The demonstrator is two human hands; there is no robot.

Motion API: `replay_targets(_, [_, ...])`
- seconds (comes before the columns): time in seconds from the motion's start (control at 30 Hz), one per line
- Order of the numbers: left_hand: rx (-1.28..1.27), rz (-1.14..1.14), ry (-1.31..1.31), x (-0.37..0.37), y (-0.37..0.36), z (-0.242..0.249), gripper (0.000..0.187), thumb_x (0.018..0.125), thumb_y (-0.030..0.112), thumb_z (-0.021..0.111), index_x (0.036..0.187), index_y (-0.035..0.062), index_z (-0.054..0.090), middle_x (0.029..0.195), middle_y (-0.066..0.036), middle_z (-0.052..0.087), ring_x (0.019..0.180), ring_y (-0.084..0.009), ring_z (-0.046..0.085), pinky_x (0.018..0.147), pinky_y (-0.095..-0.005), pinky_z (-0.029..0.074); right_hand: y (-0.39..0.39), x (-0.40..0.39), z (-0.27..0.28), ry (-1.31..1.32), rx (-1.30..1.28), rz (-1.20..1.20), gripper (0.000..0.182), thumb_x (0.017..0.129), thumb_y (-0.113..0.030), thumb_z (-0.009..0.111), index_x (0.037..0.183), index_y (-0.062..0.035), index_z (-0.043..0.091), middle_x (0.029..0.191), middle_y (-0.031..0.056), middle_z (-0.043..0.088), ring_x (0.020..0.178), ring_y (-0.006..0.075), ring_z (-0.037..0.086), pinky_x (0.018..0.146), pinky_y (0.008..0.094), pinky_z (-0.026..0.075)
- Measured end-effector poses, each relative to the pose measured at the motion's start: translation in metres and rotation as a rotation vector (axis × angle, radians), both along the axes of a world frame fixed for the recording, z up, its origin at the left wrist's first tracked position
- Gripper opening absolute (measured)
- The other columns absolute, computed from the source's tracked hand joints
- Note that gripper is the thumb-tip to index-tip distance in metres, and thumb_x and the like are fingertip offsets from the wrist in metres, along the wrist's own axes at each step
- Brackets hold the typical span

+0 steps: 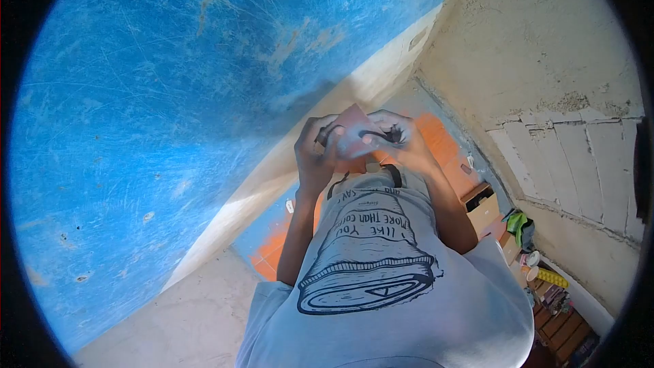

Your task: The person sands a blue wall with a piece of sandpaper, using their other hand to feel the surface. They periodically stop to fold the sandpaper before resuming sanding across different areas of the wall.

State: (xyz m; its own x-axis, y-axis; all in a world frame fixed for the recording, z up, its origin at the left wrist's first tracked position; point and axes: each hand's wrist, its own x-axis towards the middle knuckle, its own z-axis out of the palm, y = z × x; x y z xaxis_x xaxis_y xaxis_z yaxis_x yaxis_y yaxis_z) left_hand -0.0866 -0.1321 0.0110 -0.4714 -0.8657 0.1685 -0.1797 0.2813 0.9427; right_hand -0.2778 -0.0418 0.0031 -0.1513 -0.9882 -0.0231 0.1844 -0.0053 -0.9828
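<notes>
A small reddish-brown sheet (354,120), with a bluish-grey patch on its lower part, is held in front of my waist. My left hand (317,146) grips its left side, thumb on the face. On the right side my right hand (402,138) pinches it the same way. Dark marks show on both hands near the sheet. Behind the hands are the light trousers and the white printed shirt (371,232).
A scratched blue wall (136,109) rises at the left. A rough beige wall (545,41) stands at the right. Orange floor tiles (436,138) lie below. At the lower right are a cardboard box (482,211), a green cloth (516,223) and a yellow item (553,277).
</notes>
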Motion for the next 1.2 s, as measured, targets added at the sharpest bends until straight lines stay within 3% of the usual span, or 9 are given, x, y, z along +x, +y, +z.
replay_targets(0.2, [0.204, 0.167, 0.195, 0.001, 0.002, -0.009, 0.025, 0.102, 0.012, 0.064, 0.124, 0.0005, 0.064, 0.108, -0.005, 0.065, 0.096, -0.0096, 0.059, 0.082, -0.0261, 0.049, 0.0, -0.014, -0.008, 0.081, -0.087, -0.025, 0.029, 0.091, -0.006, 0.077, 0.119, 0.0014, 0.07, 0.111, 0.0079, 0.072, 0.106, 0.0162, 0.066, 0.096, 0.0336, 0.051])
replay_targets(0.27, [0.229, 0.143, 0.184, -0.002, 0.004, -0.011, 0.03, 0.104, 0.015, 0.061, 0.131, 0.0018, 0.059, 0.111, -0.006, 0.065, 0.097, -0.0109, 0.06, 0.082, -0.0259, 0.048, 0.003, -0.009, -0.012, -0.113, -0.035, -0.035, 0.028, 0.092, -0.007, 0.077, 0.117, 0.0025, 0.07, 0.111, 0.0084, 0.072, 0.105, 0.0168, 0.066, 0.097, 0.0345, 0.05])
replay_targets(0.5, [0.355, -0.124, 0.066, -0.01, 0.016, 0.005, 0.048, 0.11, 0.027, 0.047, 0.153, 0.0074, 0.039, 0.126, -0.015, 0.063, 0.112, -0.0205, 0.061, 0.097, -0.0341, 0.048, 0.0, -0.017, -0.013, -0.159, -0.058, -0.086, 0.028, 0.094, -0.008, 0.075, 0.118, 0.0028, 0.068, 0.116, 0.009, 0.072, 0.108, 0.0161, 0.066, 0.099, 0.0336, 0.051])
replay_targets(0.63, [0.046, -0.27, -0.001, -0.014, 0.016, -0.015, 0.047, 0.109, 0.029, 0.051, 0.149, 0.0036, 0.047, 0.127, -0.022, 0.063, 0.115, -0.026, 0.064, 0.095, -0.0373, 0.051, -0.003, -0.014, -0.014, -0.133, -0.03, -0.1, 0.029, 0.095, -0.008, 0.074, 0.121, 0.0023, 0.067, 0.118, 0.0094, 0.072, 0.111, 0.017, 0.066, 0.101, 0.0344, 0.051])
replay_targets(0.73, [0.262, -0.253, -0.111, -0.014, 0.022, -0.005, 0.046, 0.108, 0.03, 0.053, 0.143, 0.0008, 0.052, 0.122, -0.024, 0.067, 0.112, -0.0307, 0.068, 0.094, -0.0385, 0.051, -0.007, -0.005, -0.021, -0.151, -0.088, -0.162, 0.033, 0.095, -0.007, 0.073, 0.126, 0.0018, 0.064, 0.12, 0.01, 0.07, 0.114, 0.0177, 0.065, 0.102, 0.0341, 0.051])
replay_targets(0.93, [0.036, -0.11, -0.094, -0.014, 0.019, -0.029, 0.038, 0.107, 0.028, 0.055, 0.128, -0.0028, 0.059, 0.106, -0.025, 0.069, 0.094, -0.0389, 0.07, 0.082, -0.0426, 0.053, -0.017, 0.029, -0.041, -0.166, -0.118, -0.415, 0.038, 0.097, -0.009, 0.072, 0.133, -0.0016, 0.059, 0.119, 0.0104, 0.069, 0.114, 0.0171, 0.065, 0.1, 0.0318, 0.05])
replay_targets(1.03, [0.096, -0.087, -0.149, -0.012, 0.02, -0.034, 0.034, 0.108, 0.027, 0.053, 0.127, -0.0003, 0.06, 0.1, -0.019, 0.072, 0.093, -0.0223, 0.069, 0.083, -0.0356, 0.052, -0.015, 0.031, -0.042, -0.121, 0.037, -0.383, 0.038, 0.099, -0.016, 0.07, 0.134, -0.0039, 0.06, 0.117, 0.0087, 0.069, 0.112, 0.0152, 0.064, 0.097, 0.0295, 0.05])
replay_targets(1.13, [0.157, -0.015, -0.173, -0.017, 0.025, -0.019, 0.03, 0.108, 0.024, 0.055, 0.126, 0.0008, 0.058, 0.094, -0.017, 0.071, 0.091, -0.0225, 0.069, 0.08, -0.0352, 0.052, -0.014, 0.03, -0.053, -0.311, 0.125, -0.241, 0.042, 0.099, -0.024, 0.071, 0.134, -0.0035, 0.06, 0.115, 0.0073, 0.069, 0.111, 0.0128, 0.061, 0.095, 0.0287, 0.048])
replay_targets(1.2, [0.202, -0.011, -0.279, -0.015, 0.021, -0.013, 0.03, 0.106, 0.02, 0.057, 0.129, 0.0007, 0.055, 0.105, -0.018, 0.07, 0.097, -0.024, 0.069, 0.081, -0.035, 0.052, -0.017, 0.031, -0.058, -0.379, 0.099, -0.222, 0.046, 0.099, -0.028, 0.071, 0.134, -0.002, 0.059, 0.115, 0.007, 0.068, 0.111, 0.0123, 0.06, 0.096, 0.0294, 0.047])
